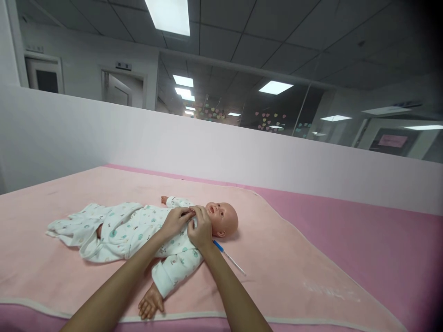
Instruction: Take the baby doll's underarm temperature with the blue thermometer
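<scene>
A: Entry, head view. Baby doll (221, 219) lies on its back on the pink blanket (284, 267), head toward the right, legs toward the left. It wears a white romper (131, 230) with small teal and brown prints.

B: Hands?

A: Both at the neckline of the romper, just below the doll's chin. Left hand (175, 222) has fingers curled, tips pinched on the fabric at the collar. Right hand (200, 229) is likewise closed on the collar fabric, thumb side up, touching the left. Neither is spread open; each grips cloth only.

B: Anything beside the doll?

A: A thin thermometer-like stick (228, 257) with a blue end lies on the blanket just beside the doll's near shoulder, partly passing under the right wrist. Nobody touches it.

B: Doll's limbs?

A: Near arm stretched toward the camera, bare hand at the blanket's edge. Far arm reaches away, small hand showing past the sleeve.

B: Readable writing, labels, brands?

A: None legible. The romper prints are too small to make out. A pink sign (392, 140) behind the glass wall (277, 115) is blurred; heart stickers on the glass carry no text I can read.

B: Support surface?

A: Blanket spread over a darker pink bed (398, 249), against a low white partition (242, 157).
</scene>
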Tool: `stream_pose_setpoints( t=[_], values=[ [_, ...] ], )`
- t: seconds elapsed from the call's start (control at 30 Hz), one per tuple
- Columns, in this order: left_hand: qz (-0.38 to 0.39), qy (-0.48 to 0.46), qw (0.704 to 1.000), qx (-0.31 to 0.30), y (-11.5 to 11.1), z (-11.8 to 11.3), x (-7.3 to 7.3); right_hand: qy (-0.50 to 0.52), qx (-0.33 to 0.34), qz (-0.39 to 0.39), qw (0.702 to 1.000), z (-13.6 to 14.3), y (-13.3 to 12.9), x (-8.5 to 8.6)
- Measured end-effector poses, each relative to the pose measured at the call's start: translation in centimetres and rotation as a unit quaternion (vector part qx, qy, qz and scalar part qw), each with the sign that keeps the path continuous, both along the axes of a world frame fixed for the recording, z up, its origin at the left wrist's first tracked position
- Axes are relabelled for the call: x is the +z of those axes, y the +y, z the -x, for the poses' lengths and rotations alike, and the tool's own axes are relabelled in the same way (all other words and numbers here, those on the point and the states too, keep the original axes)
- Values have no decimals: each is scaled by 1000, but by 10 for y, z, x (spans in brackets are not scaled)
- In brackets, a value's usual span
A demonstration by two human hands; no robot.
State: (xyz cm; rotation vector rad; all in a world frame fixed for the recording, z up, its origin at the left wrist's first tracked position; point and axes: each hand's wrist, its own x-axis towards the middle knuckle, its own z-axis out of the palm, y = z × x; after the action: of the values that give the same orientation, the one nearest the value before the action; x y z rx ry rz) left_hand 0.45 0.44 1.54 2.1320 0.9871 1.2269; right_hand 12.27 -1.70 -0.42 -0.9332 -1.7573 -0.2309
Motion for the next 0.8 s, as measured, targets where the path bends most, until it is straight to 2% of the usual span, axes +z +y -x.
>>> stream_pose_setpoints(
  t=[0.3, 0.6, 0.8],
  values=[
    [-5, 14, 1000, -18, -4, 0, 4, 17, -22, 0, 1000, 0, 3, -2],
    [6, 17, 999, -49, 1, 2, 1, 42, -36, -16, 998, 1, 4, -5],
    [0, 28, 999, -37, 2, 3, 0, 46, -27, -19, 998, 1, 3, -4]
  ],
)
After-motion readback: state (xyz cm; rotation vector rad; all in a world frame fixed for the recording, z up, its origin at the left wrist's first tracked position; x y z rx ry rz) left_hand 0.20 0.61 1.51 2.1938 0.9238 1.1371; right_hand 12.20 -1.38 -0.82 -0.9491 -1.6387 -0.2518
